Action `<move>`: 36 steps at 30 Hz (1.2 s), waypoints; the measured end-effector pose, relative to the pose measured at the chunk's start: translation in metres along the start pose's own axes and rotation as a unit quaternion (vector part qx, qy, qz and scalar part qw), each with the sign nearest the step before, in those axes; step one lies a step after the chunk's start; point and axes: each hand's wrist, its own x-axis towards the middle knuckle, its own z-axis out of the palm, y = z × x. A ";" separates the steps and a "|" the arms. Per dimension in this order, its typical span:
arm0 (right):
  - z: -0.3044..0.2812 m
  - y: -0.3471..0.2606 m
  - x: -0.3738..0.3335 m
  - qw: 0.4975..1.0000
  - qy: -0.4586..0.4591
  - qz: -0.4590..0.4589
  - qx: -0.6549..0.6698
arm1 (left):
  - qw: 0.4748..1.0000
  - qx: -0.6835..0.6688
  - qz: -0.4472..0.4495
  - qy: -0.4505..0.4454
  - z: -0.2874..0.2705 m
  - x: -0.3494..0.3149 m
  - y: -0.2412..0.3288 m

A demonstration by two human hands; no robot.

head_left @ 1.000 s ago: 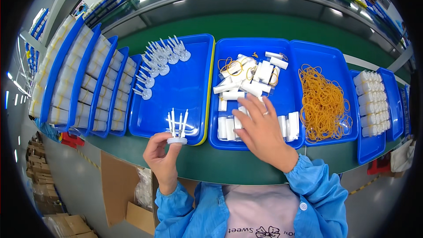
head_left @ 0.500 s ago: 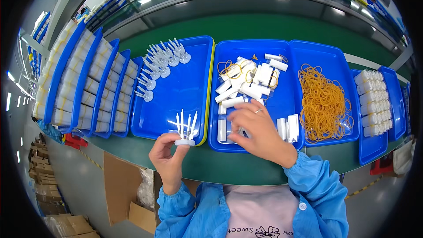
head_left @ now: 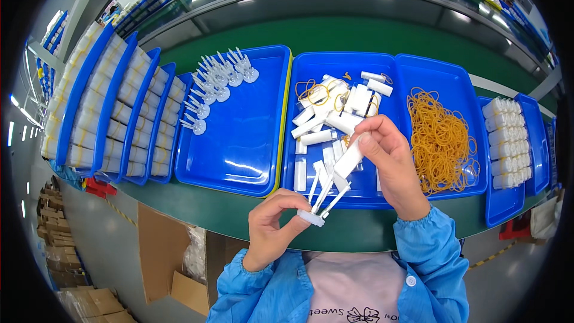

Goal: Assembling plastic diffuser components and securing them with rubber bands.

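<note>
Trays [head_left: 239,161] of white parts [head_left: 335,113] behind both hands

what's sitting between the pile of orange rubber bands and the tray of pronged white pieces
In the head view, the middle blue tray of loose white tubes lies between the rubber bands and the pronged pieces.

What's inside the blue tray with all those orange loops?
Only a loose heap of orange rubber bands shows inside that blue tray, with bare blue floor around it. Whatever lies beneath the heap is covered, and the right hand hides the tray's near-left corner.
</note>
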 end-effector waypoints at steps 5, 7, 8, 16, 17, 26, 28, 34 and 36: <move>-0.002 -0.001 0.000 1.000 -0.009 0.011 0.006 | 0.999 0.025 -0.001 -0.024 0.002 0.004 0.005; -0.003 -0.002 0.000 0.999 -0.026 0.021 0.007 | 0.999 0.027 -0.002 -0.023 0.003 0.004 0.006; -0.004 -0.002 0.000 0.999 -0.030 0.017 -0.002 | 0.999 0.028 -0.002 -0.024 0.002 0.005 0.006; 0.011 -0.005 -0.012 0.992 -0.075 -0.037 -0.095 | 0.990 0.124 0.049 0.052 0.011 0.007 0.006; 0.016 0.000 -0.015 0.986 -0.081 -0.058 -0.133 | 0.988 0.122 0.045 0.079 0.015 0.007 0.007; 0.012 -0.002 -0.006 0.805 -0.059 -0.242 -0.539 | 0.988 -0.038 0.047 0.144 -0.004 0.011 0.002; 0.007 0.009 -0.004 0.688 -0.086 -0.272 -0.667 | 0.983 -0.023 0.049 0.173 -0.003 0.013 0.007; -0.003 0.014 -0.005 0.678 -0.125 -0.256 -0.677 | 0.981 -0.020 0.054 0.186 -0.012 0.013 0.008; -0.014 0.004 -0.006 0.802 -0.114 -0.191 -0.554 | 0.981 0.000 0.083 0.177 -0.019 0.009 0.003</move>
